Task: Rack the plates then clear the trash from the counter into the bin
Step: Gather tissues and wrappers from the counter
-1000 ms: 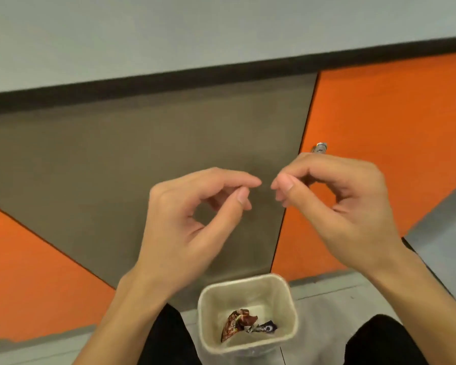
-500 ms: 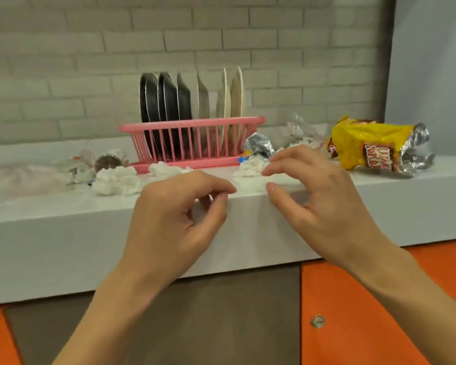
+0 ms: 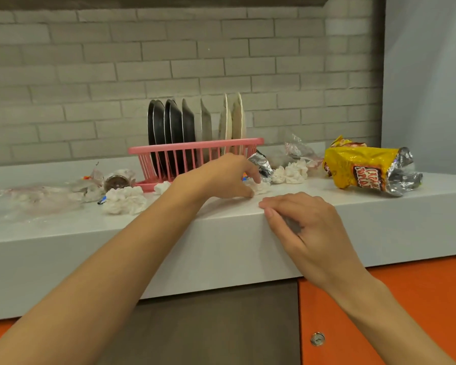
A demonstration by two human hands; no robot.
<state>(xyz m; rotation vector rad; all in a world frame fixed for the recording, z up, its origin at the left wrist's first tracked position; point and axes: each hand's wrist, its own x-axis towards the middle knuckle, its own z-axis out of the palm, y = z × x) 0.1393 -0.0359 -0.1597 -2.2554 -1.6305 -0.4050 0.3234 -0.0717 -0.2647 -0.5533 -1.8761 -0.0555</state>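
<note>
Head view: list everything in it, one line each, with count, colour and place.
White counter: one, white, foreground.
Pink plastic dish rack: one, pink, back of the counter.
Round plates: about six, black, grey and cream, upright in the rack.
Crumpled white tissue wads: at least four, white, around the rack.
Yellow foil snack bag: one, yellow, lying at the right.
Crumpled silver foil wrapper: one, silver, right of the rack.
Clear plastic wrap: two patches, clear, far left and back right.
Round brown object: one, brown, left of the rack.
Cabinet doors: three, orange and brown, below the counter.
Left hand: one, pinches the front tissue wad.
Right hand: one, empty, rests on the counter's edge.
</note>
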